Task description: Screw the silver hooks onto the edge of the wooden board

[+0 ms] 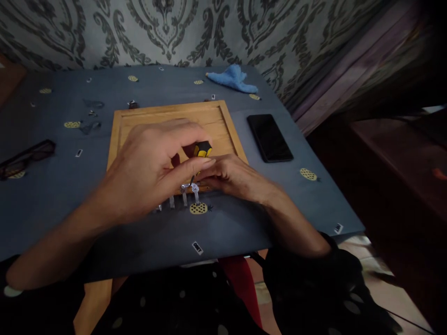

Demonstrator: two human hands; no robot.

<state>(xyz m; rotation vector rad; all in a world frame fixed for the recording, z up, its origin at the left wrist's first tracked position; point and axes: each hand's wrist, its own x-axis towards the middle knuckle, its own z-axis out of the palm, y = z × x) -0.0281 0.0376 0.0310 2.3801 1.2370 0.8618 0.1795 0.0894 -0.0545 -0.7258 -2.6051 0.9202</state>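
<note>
A table [52, 195] under dark blue cloth fills the view, with a wooden tray [167, 116] at its centre. The left hand [150, 167] and right hand [233, 179] meet at the tray's 6 o'clock edge. A phone [269, 137] lies at the tray's 3 o'clock, a blue rag [233, 78] at 1 o'clock and glasses [26, 158] at 9 o'clock. The left hand is clamped on a yellow-and-black screwdriver [202, 149], tip down at small metal pieces [184, 195]. The right hand's fingers curl beside them; whether they grip one I cannot tell.
</note>
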